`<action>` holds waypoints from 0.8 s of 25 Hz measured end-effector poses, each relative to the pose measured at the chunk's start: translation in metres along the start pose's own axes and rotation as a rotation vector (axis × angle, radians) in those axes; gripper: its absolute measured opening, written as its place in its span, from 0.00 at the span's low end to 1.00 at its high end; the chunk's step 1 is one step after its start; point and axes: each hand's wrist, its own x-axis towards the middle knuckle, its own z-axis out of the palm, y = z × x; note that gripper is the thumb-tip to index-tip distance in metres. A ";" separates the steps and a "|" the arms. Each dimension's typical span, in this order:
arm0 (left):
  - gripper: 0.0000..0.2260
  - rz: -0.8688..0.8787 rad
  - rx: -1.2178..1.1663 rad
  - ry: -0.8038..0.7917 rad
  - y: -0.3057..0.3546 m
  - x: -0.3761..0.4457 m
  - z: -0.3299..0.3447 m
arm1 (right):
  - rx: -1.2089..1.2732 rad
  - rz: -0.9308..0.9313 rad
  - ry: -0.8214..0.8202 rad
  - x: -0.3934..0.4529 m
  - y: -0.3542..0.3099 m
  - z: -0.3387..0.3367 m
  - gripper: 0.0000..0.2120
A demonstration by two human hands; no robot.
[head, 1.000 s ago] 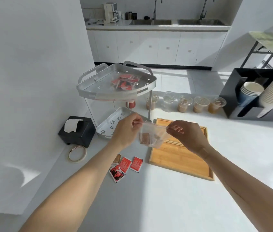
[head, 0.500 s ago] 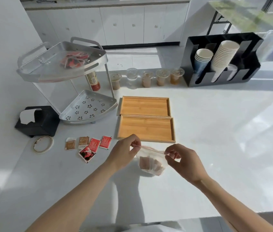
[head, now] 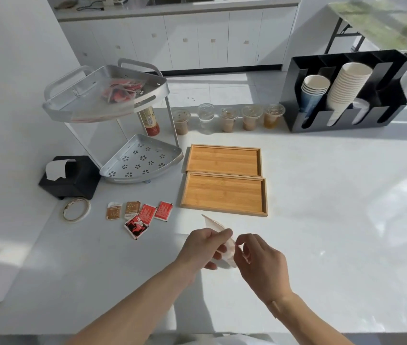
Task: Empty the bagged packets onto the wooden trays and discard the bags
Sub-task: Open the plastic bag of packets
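The clear bag (head: pixel 219 239) had swung up on end, just in front of the near wooden tray (head: pixel 224 194), its mouth no longer stretched flat between the hands as it was half a second before. The left hand (head: pixel 203 247) kept a pinching grip on its upper edge; the right hand (head: pixel 262 263) had curled fingers at the bag's side, though whether that grip truly held I could not tell. The packets inside were now hard to make out. Both trays, the far tray (head: pixel 223 160) behind the near one, were bare, so by my reckoning the tipping was yet to come. Loose packets (head: pixel 145 215) lay left of the near tray on the counter (head: pixel 334 220).
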 end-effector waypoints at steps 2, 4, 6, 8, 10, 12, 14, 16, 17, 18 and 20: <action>0.12 -0.006 -0.023 0.024 -0.002 -0.001 0.000 | -0.004 -0.023 -0.016 -0.004 -0.004 0.005 0.16; 0.07 -0.005 -0.018 0.068 -0.003 -0.001 -0.002 | 0.014 -0.004 -0.051 -0.007 -0.005 0.006 0.16; 0.06 -0.004 0.005 0.086 -0.003 0.000 -0.005 | 0.086 0.112 -0.136 -0.007 -0.007 0.000 0.12; 0.06 -0.004 0.022 0.084 -0.004 0.000 -0.008 | 0.217 0.213 -0.260 -0.002 -0.008 -0.008 0.14; 0.05 0.005 0.030 0.059 -0.006 0.000 -0.009 | 0.407 0.316 -0.381 0.009 -0.006 -0.011 0.12; 0.06 0.021 0.034 0.028 -0.009 -0.001 -0.009 | 0.574 0.408 -0.509 0.021 -0.004 -0.010 0.10; 0.06 0.031 0.027 -0.002 -0.014 0.000 -0.010 | 0.641 0.441 -0.606 0.029 -0.004 -0.009 0.10; 0.06 0.030 0.027 -0.021 -0.016 0.002 -0.012 | 0.694 0.484 -0.643 0.032 -0.004 -0.008 0.09; 0.06 0.029 0.026 -0.025 -0.018 0.003 -0.013 | 0.725 0.515 -0.657 0.034 -0.004 -0.009 0.08; 0.06 0.029 0.021 -0.024 -0.019 0.003 -0.015 | 0.754 0.548 -0.673 0.036 -0.004 -0.009 0.08; 0.08 0.027 -0.001 -0.004 -0.021 0.004 -0.017 | 0.798 0.607 -0.697 0.039 -0.004 -0.009 0.06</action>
